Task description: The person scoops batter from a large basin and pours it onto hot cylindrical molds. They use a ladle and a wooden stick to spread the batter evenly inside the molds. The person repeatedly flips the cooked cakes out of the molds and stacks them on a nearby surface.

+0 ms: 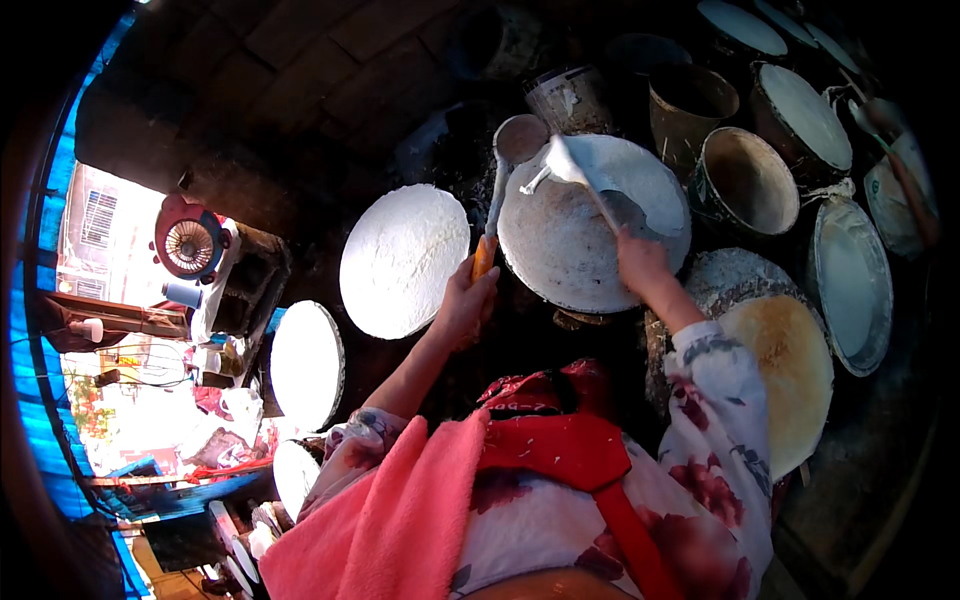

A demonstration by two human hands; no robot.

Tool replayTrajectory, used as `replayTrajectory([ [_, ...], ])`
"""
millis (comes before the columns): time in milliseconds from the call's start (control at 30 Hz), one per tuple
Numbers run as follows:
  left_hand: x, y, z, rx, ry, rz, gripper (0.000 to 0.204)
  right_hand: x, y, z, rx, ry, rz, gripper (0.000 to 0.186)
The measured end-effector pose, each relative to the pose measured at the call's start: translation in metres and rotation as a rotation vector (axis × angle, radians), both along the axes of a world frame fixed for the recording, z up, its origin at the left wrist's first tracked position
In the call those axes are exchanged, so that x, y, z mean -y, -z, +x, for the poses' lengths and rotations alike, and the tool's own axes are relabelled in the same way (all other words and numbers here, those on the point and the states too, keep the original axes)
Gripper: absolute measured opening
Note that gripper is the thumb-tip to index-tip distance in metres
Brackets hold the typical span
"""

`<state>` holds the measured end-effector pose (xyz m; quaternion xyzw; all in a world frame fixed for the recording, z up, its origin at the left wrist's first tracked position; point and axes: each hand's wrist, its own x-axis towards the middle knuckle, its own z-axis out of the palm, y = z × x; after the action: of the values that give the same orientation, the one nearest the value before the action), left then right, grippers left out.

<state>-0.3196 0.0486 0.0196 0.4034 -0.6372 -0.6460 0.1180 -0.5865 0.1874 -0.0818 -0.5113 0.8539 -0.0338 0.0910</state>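
My left hand (468,300) is wrapped round the orange grip of a ladle (497,200). The ladle's round bowl sits at the far left rim of a round, flat pan (550,255). A thin stick with a broad white-coated end (590,185) is gripped in my right hand (645,262), at the pan's right side. That end lies over the far part of the pan, where a strip of white material hangs from it. White batter-like material (655,190) covers the far right of the pan, while the rest looks greyish and thinly coated.
To the left stands a round surface covered in white (405,262). A browned round sheet (785,375) lies near my right elbow. Several buckets stand far right, including an open one (750,180) and a basin of white liquid (850,290). A red fan (190,240) is at the left opening.
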Motion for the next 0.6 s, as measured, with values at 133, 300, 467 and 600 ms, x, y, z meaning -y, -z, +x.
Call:
replayTrajectory([
  [133, -0.002, 0.017, 0.033, -0.084, -0.082, 0.045, 0.034, -0.017, -0.025, 0.006, 0.002, -0.067, -0.008, 0.046],
  [300, -0.002, 0.005, 0.053, -0.112, -0.192, 0.225, 0.024, -0.005, -0.007, -0.042, 0.018, 0.034, -0.086, 0.044],
  [467, -0.017, -0.004, 0.095, -0.028, -0.246, 0.208, 0.022, -0.024, -0.018, 0.001, -0.020, -0.187, -0.006, 0.044],
  [600, -0.020, -0.013, 0.102, 0.002, -0.294, 0.244, 0.023, -0.002, 0.004, -0.061, 0.045, 0.058, -0.200, 0.046],
])
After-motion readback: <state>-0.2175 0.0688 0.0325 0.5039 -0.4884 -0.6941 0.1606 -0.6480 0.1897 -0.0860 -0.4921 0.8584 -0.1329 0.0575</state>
